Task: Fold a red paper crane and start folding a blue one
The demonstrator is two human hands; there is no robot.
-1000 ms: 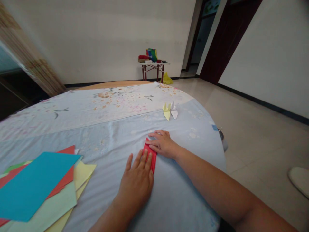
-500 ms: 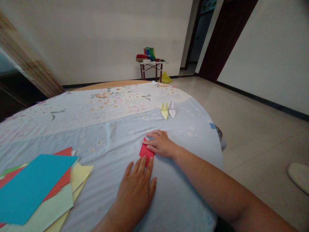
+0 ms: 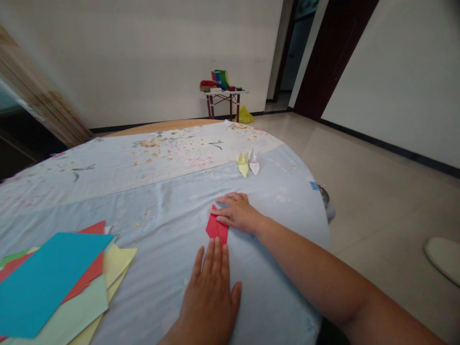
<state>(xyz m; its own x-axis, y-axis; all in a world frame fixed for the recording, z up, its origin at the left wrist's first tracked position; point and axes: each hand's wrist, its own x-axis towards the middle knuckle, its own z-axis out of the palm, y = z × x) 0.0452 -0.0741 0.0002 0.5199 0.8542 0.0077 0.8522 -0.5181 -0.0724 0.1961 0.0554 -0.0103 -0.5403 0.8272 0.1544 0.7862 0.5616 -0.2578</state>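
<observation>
A folded piece of red paper (image 3: 216, 226) lies on the light blue cloth of the round table (image 3: 161, 191). My right hand (image 3: 237, 212) rests on its far end, fingers flat and pressing it down. My left hand (image 3: 212, 290) lies flat on the cloth just below the paper, fingers stretched out together, the tips touching its near end. Neither hand grips anything.
A stack of coloured paper sheets (image 3: 53, 278) with a blue one on top lies at the near left. Two small folded paper figures, yellow (image 3: 243, 165) and white (image 3: 254, 163), stand further back. A small table with things on it (image 3: 221, 91) stands by the far wall.
My left hand has slid back toward me along the red paper, uncovering most of it. My right hand has stayed on the far end.
</observation>
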